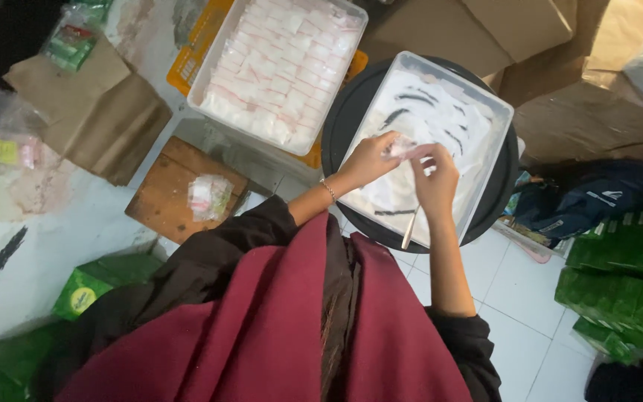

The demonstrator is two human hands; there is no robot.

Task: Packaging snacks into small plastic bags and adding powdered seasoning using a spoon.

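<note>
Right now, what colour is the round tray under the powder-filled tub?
Black: the round tray shows best in the head view.

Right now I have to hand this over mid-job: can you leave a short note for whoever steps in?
Left hand: grip pinched on one end of a small clear wrapper, over the white tray.
Right hand: fingers on the wrapper's other end; a thin pale stick lies below it on the tray's near rim.
The white tray holds white powder with dark bare streaks and sits on a round black tray.
Done: a second white tray, upper left, looks full of wrapped white pieces; one wrapped bundle lies on the wooden board.
Left: this wrapper looks unfinished; how many more remain cannot be told.
</note>
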